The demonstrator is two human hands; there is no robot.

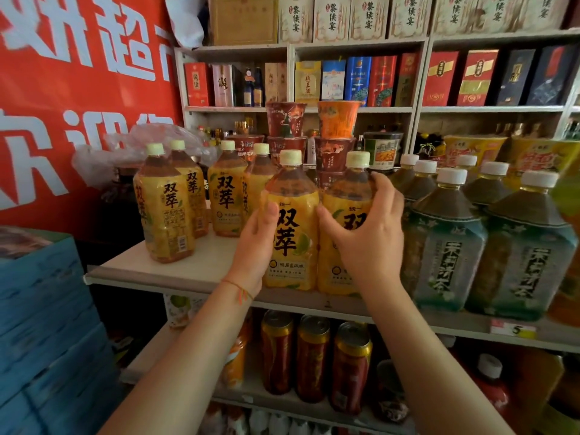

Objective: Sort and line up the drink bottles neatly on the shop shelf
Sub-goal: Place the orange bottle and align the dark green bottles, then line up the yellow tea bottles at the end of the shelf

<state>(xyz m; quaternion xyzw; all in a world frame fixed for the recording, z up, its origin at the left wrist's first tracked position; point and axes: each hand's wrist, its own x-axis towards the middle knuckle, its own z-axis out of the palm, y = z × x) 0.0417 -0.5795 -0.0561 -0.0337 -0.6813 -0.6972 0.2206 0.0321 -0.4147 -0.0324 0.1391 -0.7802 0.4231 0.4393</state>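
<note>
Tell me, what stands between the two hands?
In the head view, one yellow bottle stands between the left hand and the right hand.

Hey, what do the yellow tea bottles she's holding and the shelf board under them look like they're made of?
The two yellow-label tea bottles look like clear glossy plastic: amber liquid shows through above the printed film labels, and the pale screw caps look matte plastic. The shelf board looks like smooth pale laminate or painted metal; which one is unclear.

both hands [255, 243] [368, 233] raised, fingers [384, 186] curled gripping.
</note>
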